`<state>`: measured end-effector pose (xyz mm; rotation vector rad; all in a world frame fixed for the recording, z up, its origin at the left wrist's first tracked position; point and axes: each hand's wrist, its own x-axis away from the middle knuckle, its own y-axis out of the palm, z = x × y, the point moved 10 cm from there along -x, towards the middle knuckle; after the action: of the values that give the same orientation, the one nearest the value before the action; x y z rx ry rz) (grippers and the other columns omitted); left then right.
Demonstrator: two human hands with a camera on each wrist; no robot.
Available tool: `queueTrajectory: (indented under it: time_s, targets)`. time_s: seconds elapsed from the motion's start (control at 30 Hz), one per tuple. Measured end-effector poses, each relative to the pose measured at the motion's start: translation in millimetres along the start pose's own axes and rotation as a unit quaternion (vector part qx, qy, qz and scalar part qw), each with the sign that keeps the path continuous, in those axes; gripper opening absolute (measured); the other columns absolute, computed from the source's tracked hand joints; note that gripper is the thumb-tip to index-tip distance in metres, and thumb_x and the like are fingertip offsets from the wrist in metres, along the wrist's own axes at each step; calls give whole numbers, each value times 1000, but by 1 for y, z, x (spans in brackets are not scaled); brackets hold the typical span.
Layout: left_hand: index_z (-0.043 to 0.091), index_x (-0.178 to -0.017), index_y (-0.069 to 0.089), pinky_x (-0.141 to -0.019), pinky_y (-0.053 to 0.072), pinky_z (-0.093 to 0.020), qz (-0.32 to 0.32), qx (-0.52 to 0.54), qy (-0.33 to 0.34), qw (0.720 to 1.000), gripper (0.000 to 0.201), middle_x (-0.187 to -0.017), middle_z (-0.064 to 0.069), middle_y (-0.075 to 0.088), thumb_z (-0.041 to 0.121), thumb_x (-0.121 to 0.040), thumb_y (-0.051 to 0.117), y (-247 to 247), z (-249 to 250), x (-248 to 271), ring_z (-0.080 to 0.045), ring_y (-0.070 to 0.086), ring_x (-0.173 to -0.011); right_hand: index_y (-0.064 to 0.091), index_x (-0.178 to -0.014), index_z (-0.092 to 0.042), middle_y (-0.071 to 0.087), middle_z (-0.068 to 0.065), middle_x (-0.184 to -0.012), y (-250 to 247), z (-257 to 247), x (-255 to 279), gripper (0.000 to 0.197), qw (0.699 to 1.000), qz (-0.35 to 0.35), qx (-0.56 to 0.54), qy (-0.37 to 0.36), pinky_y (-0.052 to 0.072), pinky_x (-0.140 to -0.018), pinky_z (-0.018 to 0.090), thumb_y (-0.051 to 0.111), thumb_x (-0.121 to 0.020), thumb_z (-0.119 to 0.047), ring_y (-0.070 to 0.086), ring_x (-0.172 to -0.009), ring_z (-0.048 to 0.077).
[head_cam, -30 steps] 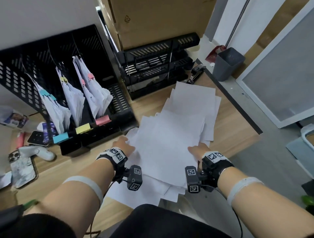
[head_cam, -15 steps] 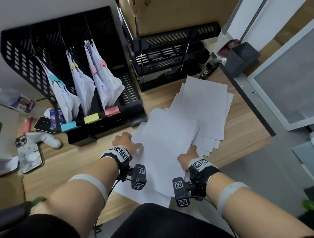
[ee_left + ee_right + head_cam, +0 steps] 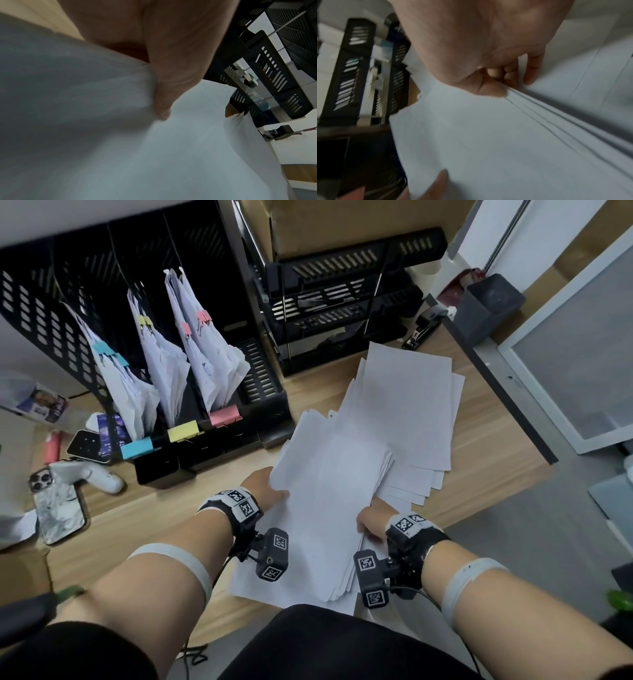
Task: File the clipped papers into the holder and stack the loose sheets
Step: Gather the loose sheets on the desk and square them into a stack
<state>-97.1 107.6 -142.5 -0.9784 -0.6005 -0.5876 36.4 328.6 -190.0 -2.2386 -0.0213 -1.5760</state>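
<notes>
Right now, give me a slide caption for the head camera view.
Both hands, left hand and right hand, gather loose sheets beside the file holder.

No legible text, square black-and-white coded markers on the wrist-worn cameras [image 3: 274, 554], printing on a packet [image 3: 41, 405] at the worktop's left edge too blurred to read, loose sheets [image 3: 329, 508] blank

The loose sheets [image 3: 171, 155] are pinched at their edge by the left hand [image 3: 154, 47], just beside the black holder [image 3: 278, 83].
</notes>
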Motion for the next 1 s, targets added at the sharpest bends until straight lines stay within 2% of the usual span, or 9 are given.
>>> queueTrajectory:
  time_s: [0.07,0.17,0.33,0.53,0.67,0.77,0.83,0.93,1.0]
  targets:
    - [19,-128,61,-97,50,-37,-3,12,4,1000,40,-122,-6,67,25,-90,67,-6,-1,4,-29,64,-111,36,-72,-21,43,2,-75,-7,3,0,28,1000,5,-19,5,47,-47,23,47,-88,0,50,-55,14]
    - [20,-115,70,-92,56,-37,21,27,-3,999,29,-111,-7,74,25,-87,69,-24,-4,8,-28,70,-99,41,-70,-21,50,2,-76,-15,-2,-2,28,1000,16,-24,8,48,-38,18,45,-93,-6,56,-35,2]
    - [20,-111,71,-86,57,-36,103,17,-9,995,24,-102,-8,73,22,-88,67,-81,-12,19,-28,70,-95,69,-93,0,67,3,-49,-10,2,-9,29,996,7,-85,23,39,-48,20,41,-92,-7,50,-31,16]
    - [21,-78,62,-68,42,-26,201,64,112,971,18,-77,-7,64,6,-89,62,-147,4,53,-20,57,-75,60,-75,1,59,12,-61,-6,-23,16,11,997,-28,-73,21,39,-49,23,54,-80,-7,46,-40,20]
    - [9,-90,68,-64,42,-8,271,135,195,933,11,-84,-4,64,0,-91,62,-184,36,90,-15,55,-79,52,-124,-12,65,13,-101,-21,-85,24,55,990,-8,-87,-113,48,-67,35,71,-73,-20,64,-81,28]
    - [15,-99,69,-78,52,-26,294,225,239,898,7,-95,-4,70,13,-93,66,-210,57,102,-17,63,-88,37,-126,-27,56,-2,-112,-57,-157,80,61,940,32,-184,-286,45,-93,33,71,-78,-8,55,-108,22]
    - [17,-98,71,-85,54,-40,300,275,264,874,16,-96,-7,72,28,-87,69,-220,74,108,-20,65,-90,42,-119,-26,61,-4,-104,-85,-195,124,56,893,46,-243,-375,47,-94,33,67,-74,-3,56,-109,21]
    - [17,-101,71,-88,55,-39,274,359,317,835,20,-101,-7,72,28,-84,67,-220,108,114,-17,66,-91,52,-128,-23,68,0,-117,-124,-212,170,61,855,80,-293,-421,50,-97,39,60,-69,-11,62,-113,20]
    - [17,-104,70,-87,56,-39,236,417,341,809,20,-102,-8,72,24,-85,69,-210,128,112,-19,67,-92,64,-111,-19,73,-1,-99,-149,-203,191,35,838,126,-325,-421,55,-81,31,58,-77,-13,69,-95,17]
